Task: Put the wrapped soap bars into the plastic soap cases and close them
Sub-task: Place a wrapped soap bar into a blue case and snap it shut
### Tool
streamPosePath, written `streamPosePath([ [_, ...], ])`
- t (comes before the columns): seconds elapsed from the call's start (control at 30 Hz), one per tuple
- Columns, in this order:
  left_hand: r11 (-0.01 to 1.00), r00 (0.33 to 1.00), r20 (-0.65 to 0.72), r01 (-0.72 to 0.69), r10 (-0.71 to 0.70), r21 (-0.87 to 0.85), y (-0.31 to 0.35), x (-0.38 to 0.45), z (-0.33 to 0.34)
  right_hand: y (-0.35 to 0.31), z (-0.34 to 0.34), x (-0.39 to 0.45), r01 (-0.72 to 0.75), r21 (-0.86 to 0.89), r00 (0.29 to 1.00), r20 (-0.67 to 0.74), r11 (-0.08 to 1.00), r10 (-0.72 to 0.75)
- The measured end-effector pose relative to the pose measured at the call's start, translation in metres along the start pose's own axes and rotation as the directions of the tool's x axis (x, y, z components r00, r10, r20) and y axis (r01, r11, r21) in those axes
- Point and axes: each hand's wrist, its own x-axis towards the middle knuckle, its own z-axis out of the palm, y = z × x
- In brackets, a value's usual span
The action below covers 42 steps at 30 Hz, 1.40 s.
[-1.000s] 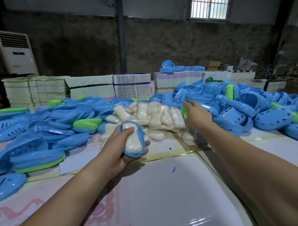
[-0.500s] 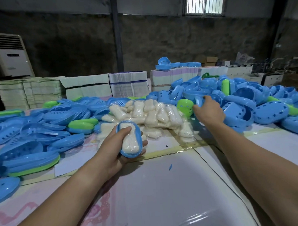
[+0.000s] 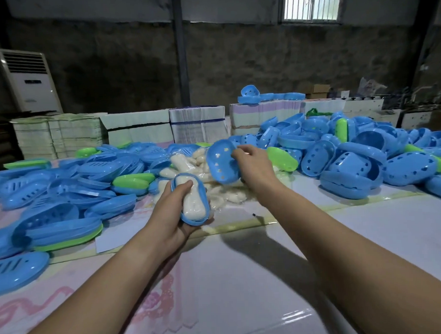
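Left hand [image 3: 175, 213] grips a blue case half [image 3: 193, 200] with a wrapped soap bar [image 3: 192, 202] lying in it, thumb across the bar's top, fingers curled under and mostly hidden by the case. Right hand [image 3: 254, 165] pinches a second blue half [image 3: 222, 162] by its rim, raised above the soap pile [image 3: 215, 184] and tilted so its perforated inside faces the person; the fingertips behind the rim are hard to make out. The two halves are apart, not touching

Loose wrapped bars lie in a heap on the table [image 3: 243, 278] behind both hands, partly covered by the hands and the raised half. Slotted blue lids [image 3: 53, 197], a few green ones among them, are heaped on the left, the pile cut off at the frame edge. Deeper blue shells with holes [image 3: 364, 161] are heaped on the right, also running out of frame. Stacks of flat cartons [image 3: 128, 130] line the table's far side, print unreadable. A white standing air conditioner [image 3: 30, 81] is at back left; a barred window [image 3: 311, 3] is cut off at the top. The table's glossy covering has a faded pink pattern near the left forearm, blurred
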Motion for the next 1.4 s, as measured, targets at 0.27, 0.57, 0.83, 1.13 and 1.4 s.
streamPosePath([
  [0.27,0.996,0.998,-0.028,-0.045,0.048,0.080,-0.002,0.002,-0.003,0.015,0.028,-0.040,0.394,-0.167,0.896,0.288,0.904,-0.338],
  [0.57,0.986,0.996,0.003,-0.086,0.087,0.145,-0.003,-0.003,0.005,0.017,0.029,-0.046,0.316,-0.068,0.879,0.396,0.946,-0.265],
  [0.83,0.985,0.991,-0.111,-0.052,0.071,0.165,-0.002,-0.001,0.005,0.012,0.029,-0.051,0.242,-0.031,0.921,0.322,0.970,-0.219],
  [1.13,0.999,0.988,-0.148,-0.037,0.038,0.008,0.003,-0.002,0.005,0.010,0.035,-0.060,0.152,-0.035,0.900,0.418,0.988,-0.124],
  [1.4,0.992,0.965,-0.255,-0.033,0.063,0.120,0.005,0.003,0.004,0.008,0.039,-0.066,0.128,-0.047,0.911,0.401,0.991,-0.099],
])
